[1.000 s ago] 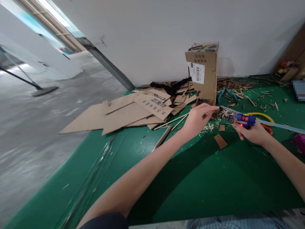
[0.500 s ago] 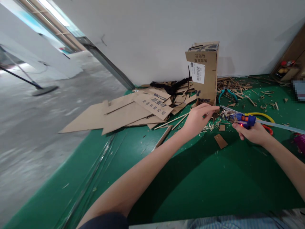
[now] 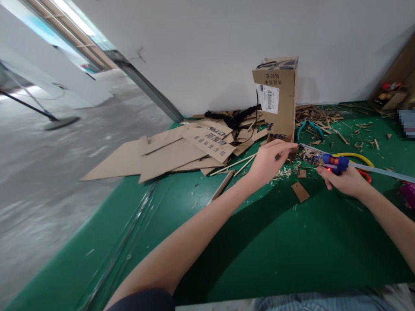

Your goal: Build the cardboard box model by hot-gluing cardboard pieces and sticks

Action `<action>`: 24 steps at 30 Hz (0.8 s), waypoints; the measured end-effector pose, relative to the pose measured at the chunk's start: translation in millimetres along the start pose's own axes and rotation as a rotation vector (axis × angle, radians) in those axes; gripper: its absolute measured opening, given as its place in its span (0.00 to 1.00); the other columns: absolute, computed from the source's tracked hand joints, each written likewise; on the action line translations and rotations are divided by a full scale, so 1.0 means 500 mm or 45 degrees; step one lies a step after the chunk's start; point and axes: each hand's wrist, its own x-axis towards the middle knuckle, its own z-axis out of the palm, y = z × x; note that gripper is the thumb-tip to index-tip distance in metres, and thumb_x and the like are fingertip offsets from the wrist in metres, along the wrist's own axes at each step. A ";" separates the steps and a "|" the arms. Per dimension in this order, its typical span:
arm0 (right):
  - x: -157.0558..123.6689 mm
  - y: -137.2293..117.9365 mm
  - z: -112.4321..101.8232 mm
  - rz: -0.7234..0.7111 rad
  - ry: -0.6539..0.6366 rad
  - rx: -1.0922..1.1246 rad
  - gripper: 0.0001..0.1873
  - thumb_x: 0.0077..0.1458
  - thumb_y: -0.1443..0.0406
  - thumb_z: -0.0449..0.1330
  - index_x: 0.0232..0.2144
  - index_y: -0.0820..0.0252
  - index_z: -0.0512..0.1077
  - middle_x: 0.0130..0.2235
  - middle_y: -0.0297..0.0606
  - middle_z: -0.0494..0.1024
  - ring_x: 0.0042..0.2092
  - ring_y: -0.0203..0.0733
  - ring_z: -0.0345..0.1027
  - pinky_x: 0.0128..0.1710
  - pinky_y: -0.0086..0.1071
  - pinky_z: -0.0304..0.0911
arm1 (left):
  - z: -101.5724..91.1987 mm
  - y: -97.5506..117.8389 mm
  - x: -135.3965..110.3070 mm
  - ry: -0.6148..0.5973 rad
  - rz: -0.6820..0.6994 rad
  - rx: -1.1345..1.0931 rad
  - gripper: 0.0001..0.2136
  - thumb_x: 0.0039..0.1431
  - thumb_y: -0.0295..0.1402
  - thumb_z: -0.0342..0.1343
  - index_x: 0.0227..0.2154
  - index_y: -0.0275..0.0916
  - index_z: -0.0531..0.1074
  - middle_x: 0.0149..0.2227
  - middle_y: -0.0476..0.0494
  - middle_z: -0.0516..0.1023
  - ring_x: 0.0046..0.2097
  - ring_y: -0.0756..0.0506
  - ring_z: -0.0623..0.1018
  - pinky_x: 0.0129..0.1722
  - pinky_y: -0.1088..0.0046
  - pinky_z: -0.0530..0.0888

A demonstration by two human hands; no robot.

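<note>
One blue glue gun point(image 3: 335, 163) is lying low over the green mat point(image 3: 259, 242), right of centre, with the right hand point(image 3: 346, 181) gripping it from below, fingers curled and clamped around its handle. Its long axis is running nearly level from left to right: the nozzle is pointing left, toward a small heap of scraps point(image 3: 308, 157), and one translucent glue stick point(image 3: 382, 172) is trailing out of its back to the right edge of the view. A red light is glowing at its underside. The left hand point(image 3: 267, 162) is reaching in from the left with thumb and forefinger drawn together at the tips, just beside the heap; whether they are pinching anything is too small to tell. Directly behind those fingertips one tall cardboard box point(image 3: 279, 101) is standing upright against the white wall, bearing one barcode label. One small cardboard tag point(image 3: 300, 191) is lying flat below the heap, between the two hands. Two thin wooden sticks point(image 3: 233, 165) are lying side by side to the left of the left hand, beyond them several flat cardboard sheets point(image 3: 168, 153) overlapping. One pair of teal-handled pliers point(image 3: 308, 126) is resting behind the gun
</note>
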 end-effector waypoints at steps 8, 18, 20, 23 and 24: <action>-0.003 -0.016 0.000 0.022 0.006 0.030 0.24 0.52 0.43 0.61 0.21 0.55 0.68 0.17 0.33 0.69 0.21 0.40 0.67 0.22 0.34 0.63 | 0.003 -0.001 0.002 0.030 -0.121 -0.114 0.12 0.65 0.28 0.51 0.45 0.41 0.78 0.42 0.42 0.83 0.38 0.48 0.80 0.33 0.73 0.78; -0.007 -0.036 -0.001 -0.011 -0.002 0.118 0.22 0.50 0.46 0.65 0.25 0.59 0.73 0.20 0.36 0.74 0.21 0.38 0.68 0.22 0.31 0.66 | 0.009 -0.016 0.005 0.047 -0.277 -0.171 0.11 0.65 0.30 0.51 0.45 0.39 0.78 0.38 0.43 0.83 0.34 0.49 0.79 0.32 0.72 0.78; -0.006 -0.031 0.000 -0.011 0.009 0.124 0.22 0.49 0.46 0.65 0.24 0.59 0.71 0.22 0.36 0.75 0.20 0.36 0.68 0.21 0.31 0.66 | 0.008 -0.015 0.006 0.045 -0.314 -0.214 0.12 0.64 0.30 0.52 0.45 0.39 0.78 0.39 0.43 0.83 0.34 0.48 0.79 0.32 0.73 0.77; -0.003 -0.021 0.002 -0.010 0.016 0.124 0.22 0.49 0.46 0.66 0.25 0.59 0.71 0.24 0.35 0.75 0.20 0.36 0.68 0.21 0.29 0.66 | 0.006 -0.014 0.008 0.048 -0.366 -0.272 0.12 0.63 0.31 0.52 0.45 0.40 0.78 0.39 0.43 0.83 0.35 0.48 0.79 0.33 0.73 0.77; -0.002 -0.018 0.003 -0.005 0.015 0.120 0.22 0.49 0.46 0.66 0.25 0.59 0.71 0.24 0.35 0.75 0.20 0.35 0.68 0.20 0.29 0.66 | 0.006 -0.014 0.008 0.051 -0.377 -0.280 0.12 0.63 0.31 0.53 0.45 0.40 0.79 0.39 0.43 0.83 0.35 0.48 0.79 0.33 0.73 0.77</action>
